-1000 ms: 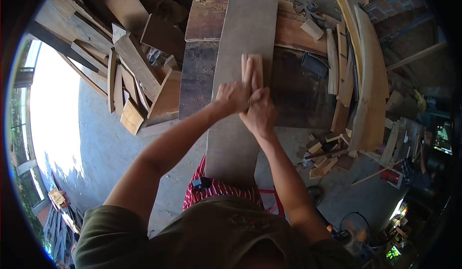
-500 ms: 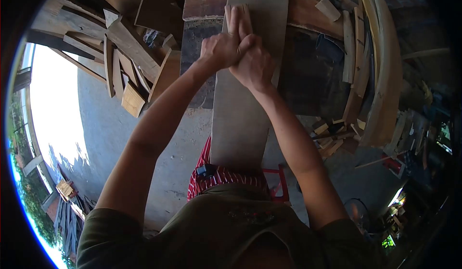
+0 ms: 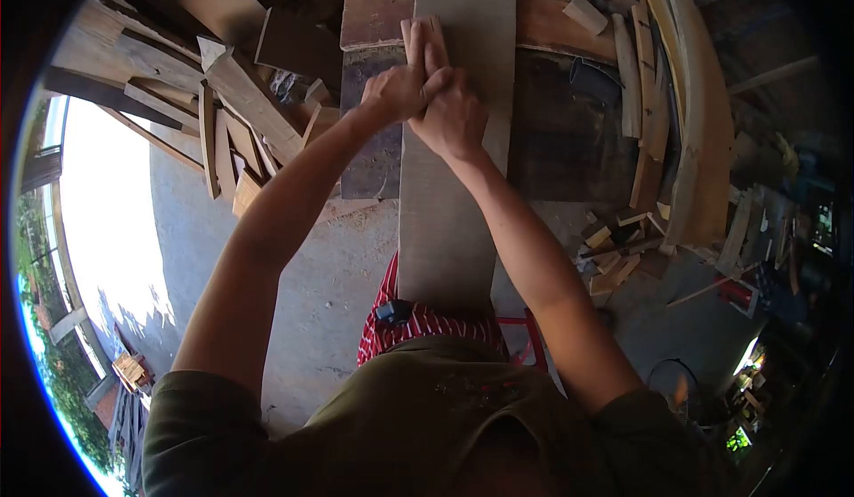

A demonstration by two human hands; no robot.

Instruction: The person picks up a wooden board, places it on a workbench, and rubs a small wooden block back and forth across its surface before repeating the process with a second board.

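My left hand (image 3: pixel 392 96) and right hand (image 3: pixel 453 120) grip a brown wooden block (image 3: pixel 431 28).
It's moved leftward across a long grey plank (image 3: pixel 449 243).

You wear the single camera on your head. It faces forward and steeply down: your chest (image 3: pixel 400 399) is nearest, at the bottom; your left hand (image 3: pixel 394 93) and right hand (image 3: pixel 454 119) are farther, above the middle, over the desk (image 3: pixel 569 145). The view is very wide, with dark curved borders.
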